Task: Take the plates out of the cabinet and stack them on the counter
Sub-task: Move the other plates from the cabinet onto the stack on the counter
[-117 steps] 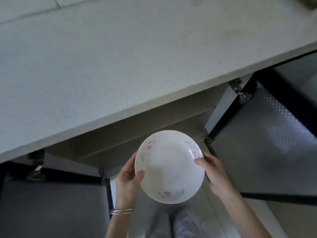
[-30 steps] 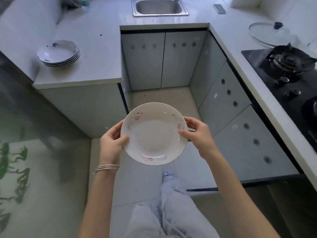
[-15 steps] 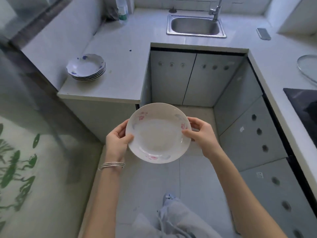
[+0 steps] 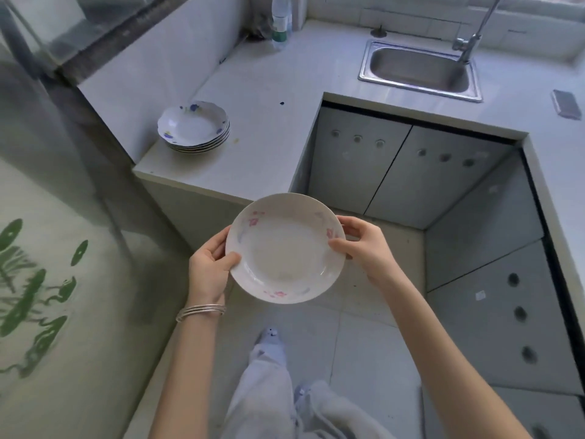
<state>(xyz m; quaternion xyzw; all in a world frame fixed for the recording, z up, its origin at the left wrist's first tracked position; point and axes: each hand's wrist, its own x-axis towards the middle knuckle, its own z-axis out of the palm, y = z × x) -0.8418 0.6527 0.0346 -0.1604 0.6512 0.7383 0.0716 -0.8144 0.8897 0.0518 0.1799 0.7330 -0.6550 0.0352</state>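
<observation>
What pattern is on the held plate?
White plate with pink flowers around the rim; head view.

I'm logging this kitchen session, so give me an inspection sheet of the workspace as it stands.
Surface: pale counter, mostly bare, one small dark spot.
Job's things: stack of plates with blue flowers near the counter's left end; pink-flowered plate held level above the floor, short of the counter.
Clutter: plastic bottle at the back wall; dark flat object right of the sink.
Hands: left hand and right hand grip opposite rims of the plate; bangles on the left wrist.
Cables: nothing seen.
Surroundings: closed cabinet doors, tiled floor, faucet.
</observation>
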